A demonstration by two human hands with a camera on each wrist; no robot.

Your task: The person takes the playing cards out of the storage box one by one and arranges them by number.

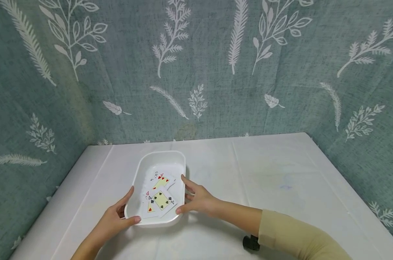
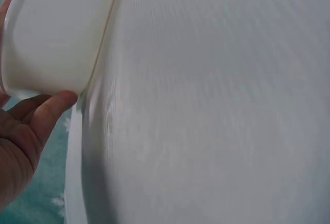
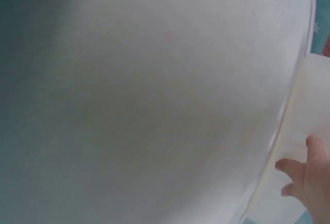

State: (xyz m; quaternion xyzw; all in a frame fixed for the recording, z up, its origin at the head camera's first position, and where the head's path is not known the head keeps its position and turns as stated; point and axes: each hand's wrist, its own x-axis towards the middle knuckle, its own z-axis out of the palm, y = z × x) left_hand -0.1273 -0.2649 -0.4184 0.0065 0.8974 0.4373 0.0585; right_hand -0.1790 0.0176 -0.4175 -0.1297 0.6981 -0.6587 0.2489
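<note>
The tray (image 1: 165, 162) sits left of centre on the white surface (image 1: 264, 173), with a few overlapping playing cards (image 1: 162, 200) lying face up inside it. My left hand (image 1: 113, 216) holds the left side, thumb at the near corner and forefinger farther up the rim; my right hand (image 1: 201, 199) holds the other side, fingers spread along the wall and thumb at its near corner. In both wrist views the walls look to meet the surface, though I cannot be sure how the whole base rests. I take the step in hand to be steadying or shifting the tray as one piece, so I would match the pressure from both sides and let neither hand lead, since a lopsided push would likely twist it. Any lift should be level: the cards lie loose, and a tilt would probably send them sliding into a corner. Both grips sit toward the near end, so the far end may dip if raised; moving them a little forward should balance it. I would hold lightly, because the wall may flex under a hard squeeze.
</note>
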